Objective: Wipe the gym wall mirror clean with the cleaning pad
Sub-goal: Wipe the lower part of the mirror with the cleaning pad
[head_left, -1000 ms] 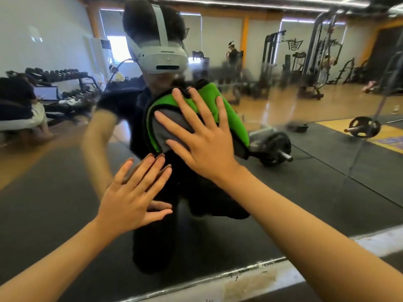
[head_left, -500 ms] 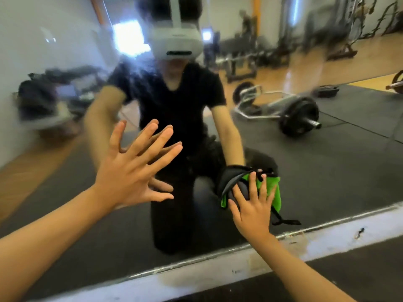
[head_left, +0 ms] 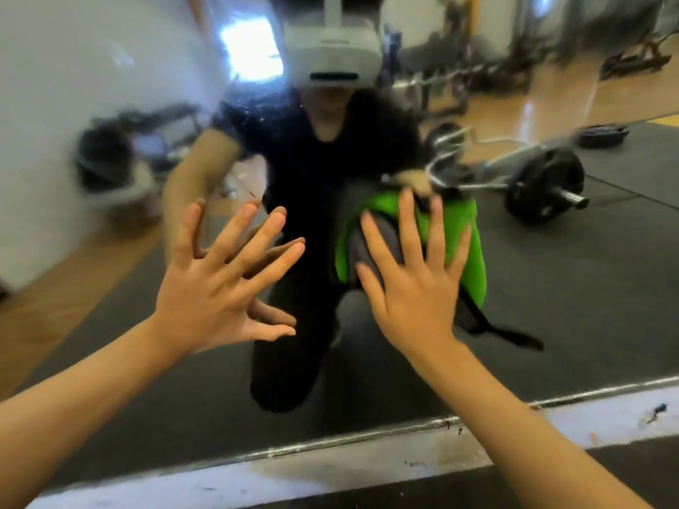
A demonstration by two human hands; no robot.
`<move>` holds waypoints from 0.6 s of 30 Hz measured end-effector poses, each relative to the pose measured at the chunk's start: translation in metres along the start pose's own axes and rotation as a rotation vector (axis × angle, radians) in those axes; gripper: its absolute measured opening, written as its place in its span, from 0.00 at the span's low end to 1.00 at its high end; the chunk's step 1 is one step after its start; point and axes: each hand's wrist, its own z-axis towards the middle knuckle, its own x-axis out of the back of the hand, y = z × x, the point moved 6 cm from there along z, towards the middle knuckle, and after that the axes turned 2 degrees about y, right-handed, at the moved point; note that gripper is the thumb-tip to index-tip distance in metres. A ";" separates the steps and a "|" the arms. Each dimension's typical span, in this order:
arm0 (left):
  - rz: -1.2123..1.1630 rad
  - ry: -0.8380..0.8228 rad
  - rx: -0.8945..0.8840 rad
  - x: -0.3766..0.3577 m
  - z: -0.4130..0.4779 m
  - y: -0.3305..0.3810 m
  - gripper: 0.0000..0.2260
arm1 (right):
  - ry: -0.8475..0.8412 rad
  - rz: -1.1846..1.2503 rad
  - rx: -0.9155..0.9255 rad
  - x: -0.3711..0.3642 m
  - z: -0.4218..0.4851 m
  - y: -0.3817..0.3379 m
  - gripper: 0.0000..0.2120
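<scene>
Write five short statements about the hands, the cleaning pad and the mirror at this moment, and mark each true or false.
1. The right hand presses the green and grey cleaning pad against the mirror with spread fingers. True.
2. The left hand holds a spray bottle. False: it holds nothing; its fingers are spread against the glass.
3. The pad lies on the floor below the mirror. False: it is flat on the glass, under the right hand.
4. A black strap hangs from the pad's lower right. True.
5. The mirror's lower edge is out of view. False: it runs across the picture below both hands, above a white strip of wall.
</scene>
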 end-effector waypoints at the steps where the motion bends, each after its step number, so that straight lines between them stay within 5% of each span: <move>1: 0.005 0.001 0.000 0.000 0.001 -0.001 0.50 | -0.046 -0.027 0.018 -0.011 -0.033 0.007 0.26; 4: -0.013 -0.001 0.001 0.000 0.001 -0.001 0.50 | -0.131 -0.041 -0.007 -0.023 -0.072 0.015 0.24; 11: -0.009 -0.019 0.018 0.000 -0.001 0.000 0.49 | -0.018 0.003 0.048 0.021 0.051 -0.003 0.28; 14: 0.001 -0.014 0.018 -0.003 -0.003 -0.001 0.49 | 0.020 0.016 0.008 0.000 0.003 0.001 0.27; 18: 0.018 -0.005 0.009 -0.009 -0.004 -0.001 0.50 | -0.139 -0.050 0.148 -0.043 -0.137 0.011 0.23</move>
